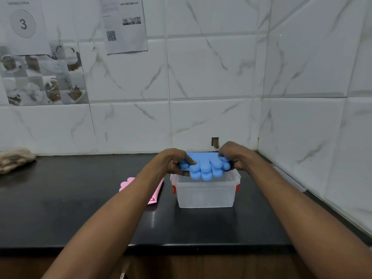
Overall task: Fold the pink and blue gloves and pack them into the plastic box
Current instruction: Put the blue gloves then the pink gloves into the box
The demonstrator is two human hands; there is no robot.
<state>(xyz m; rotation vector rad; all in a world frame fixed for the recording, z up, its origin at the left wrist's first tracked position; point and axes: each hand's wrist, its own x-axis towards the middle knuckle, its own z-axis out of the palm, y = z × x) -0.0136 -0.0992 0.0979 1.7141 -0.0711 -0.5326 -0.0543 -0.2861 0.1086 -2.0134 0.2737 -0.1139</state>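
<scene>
Blue silicone glove: held in the air by both hands, directly above the far rim of the plastic box. The glove's rounded finger ends point toward the camera and hang just over the box opening; its flat cuff part extends away toward the tiled wall. The glove is not inside the box.

Left hand: fingers closed on the left edge of the blue glove, thumb on top. Right hand: fingers closed on the right edge of the same glove, knuckles raised. Both forearms reach forward from the lower corners of the view.

Plastic box — translucent, rectangular, lid off, with red latches on its left and right ends. It stands upright on the black surface, near the corner where the two tiled walls meet. Its interior appears empty as far as the translucent walls allow a reading.

Pink glove: lies flat on the surface just left of the box, partly hidden under the left forearm. Scalloped finger ends show at its far end — a folded edge shows at its near end.

Other items: a crumpled brownish bundle at the far left of the surface, well apart from the box; printed sheets fixed to the wall, one marked with the numeral 3.
</scene>
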